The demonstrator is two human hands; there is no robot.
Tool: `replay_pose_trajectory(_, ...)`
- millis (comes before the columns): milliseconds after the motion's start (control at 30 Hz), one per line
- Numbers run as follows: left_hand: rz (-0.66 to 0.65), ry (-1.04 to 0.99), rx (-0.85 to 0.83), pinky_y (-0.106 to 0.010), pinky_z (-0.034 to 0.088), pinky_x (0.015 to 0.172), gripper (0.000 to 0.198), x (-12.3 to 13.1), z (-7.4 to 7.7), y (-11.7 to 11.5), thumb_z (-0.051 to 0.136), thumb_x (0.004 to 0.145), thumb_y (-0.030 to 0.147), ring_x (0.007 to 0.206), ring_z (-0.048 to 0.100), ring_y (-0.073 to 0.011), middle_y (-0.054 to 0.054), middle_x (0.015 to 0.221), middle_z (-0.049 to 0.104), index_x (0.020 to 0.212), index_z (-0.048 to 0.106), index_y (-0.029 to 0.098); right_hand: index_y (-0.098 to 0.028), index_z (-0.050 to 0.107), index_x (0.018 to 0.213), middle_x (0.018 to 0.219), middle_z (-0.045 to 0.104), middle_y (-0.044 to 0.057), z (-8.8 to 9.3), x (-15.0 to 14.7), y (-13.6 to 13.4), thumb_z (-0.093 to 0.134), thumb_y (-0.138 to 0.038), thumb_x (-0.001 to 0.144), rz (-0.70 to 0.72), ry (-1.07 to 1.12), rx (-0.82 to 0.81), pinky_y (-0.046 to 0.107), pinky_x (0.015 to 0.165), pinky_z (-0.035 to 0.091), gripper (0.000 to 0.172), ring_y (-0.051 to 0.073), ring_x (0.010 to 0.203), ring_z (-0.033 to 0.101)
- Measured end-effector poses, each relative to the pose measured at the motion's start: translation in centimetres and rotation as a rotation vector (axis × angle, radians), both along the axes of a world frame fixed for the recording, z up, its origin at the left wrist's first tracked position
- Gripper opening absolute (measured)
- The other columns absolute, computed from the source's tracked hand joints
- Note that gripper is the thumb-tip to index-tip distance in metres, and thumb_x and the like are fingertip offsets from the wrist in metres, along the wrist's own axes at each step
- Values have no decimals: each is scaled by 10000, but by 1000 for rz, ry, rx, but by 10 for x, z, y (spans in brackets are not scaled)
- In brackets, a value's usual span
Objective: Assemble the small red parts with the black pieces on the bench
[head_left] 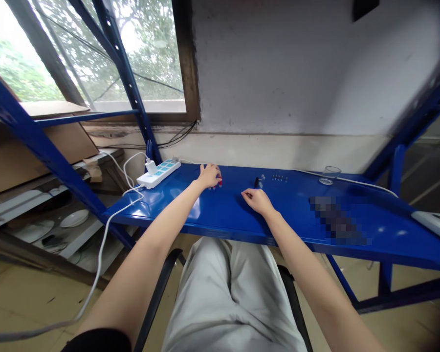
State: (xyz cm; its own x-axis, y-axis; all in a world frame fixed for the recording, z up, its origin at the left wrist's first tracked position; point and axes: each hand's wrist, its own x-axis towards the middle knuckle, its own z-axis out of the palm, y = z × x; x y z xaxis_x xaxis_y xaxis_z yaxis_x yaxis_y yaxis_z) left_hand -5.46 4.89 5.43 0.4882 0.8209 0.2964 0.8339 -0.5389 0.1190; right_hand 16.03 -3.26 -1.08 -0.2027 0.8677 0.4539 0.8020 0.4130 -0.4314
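My left hand (209, 176) reaches over the blue tabletop with its fingers apart and bent downward. Right at its fingertips are several small red-tipped pieces (220, 183), partly covered by the hand; whether the fingers touch them I cannot tell. My right hand (255, 199) is closed in a pinch near the middle of the table, and what it holds is hidden. Just beyond it stands a small black piece (256, 182), beside small clear pieces (262, 179). A row of several tiny clear pieces (279, 179) lies farther right.
A white power strip (159, 173) with a plugged-in cord lies at the left end of the blue table (220, 210). At the back right stands a clear glass (330, 175). A blurred dark patch (337, 222) and a white object (436, 225) are nearer the right.
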Motion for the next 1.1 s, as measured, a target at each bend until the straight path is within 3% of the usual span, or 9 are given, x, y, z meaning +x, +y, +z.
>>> replay_pose_trajectory(167,0,-164,54,-489,223,944,130,14,14,-16,565,765,291,1138,410,-266,-62,1137,578,784,651,195,-200,651,809,648,635,45,2,-1,-1,416,-377,845,-16,64,38,250,562,383,297,166,610,580)
replay_pose_trajectory(300,6,-441,101,-452,254,945,147,33,17,-36,548,787,314,1083,484,-235,-41,1056,631,842,638,212,-185,600,971,789,656,73,3,-1,-1,359,-410,874,-60,221,101,272,631,421,344,179,694,600)
replay_pose_trajectory(467,-56,-847,25,-372,363,905,132,58,-2,-51,546,790,292,916,598,-189,-60,909,675,838,613,188,-181,492,1132,972,633,110,2,0,2,310,-460,888,-52,366,122,321,745,443,413,198,851,598)
replay_pose_trajectory(567,-202,-1104,-105,-312,440,815,149,69,-20,-54,517,813,299,807,637,-163,-79,841,678,868,567,169,-188,493,1107,944,633,98,1,0,2,280,-477,894,-28,375,96,317,729,443,418,191,817,595)
replay_pose_trajectory(633,-231,-1210,-159,-303,449,816,154,74,-32,-56,525,811,303,809,646,-163,-82,821,677,878,546,166,-191,500,1074,906,634,88,1,0,2,271,-484,894,-23,373,83,309,704,441,412,188,786,594)
replay_pose_trajectory(833,-192,-1390,-347,-298,475,778,156,80,-56,-59,546,799,297,762,652,-152,-66,798,674,860,510,158,-203,508,981,842,634,73,1,0,2,272,-498,891,-44,372,88,290,650,432,388,185,726,592)
replay_pose_trajectory(1100,-194,-1318,-530,-220,435,588,149,73,-55,-69,552,795,283,598,630,-114,-56,799,677,861,506,158,-201,520,828,665,588,35,5,-1,-3,302,-536,872,-91,402,150,250,573,395,402,145,585,540)
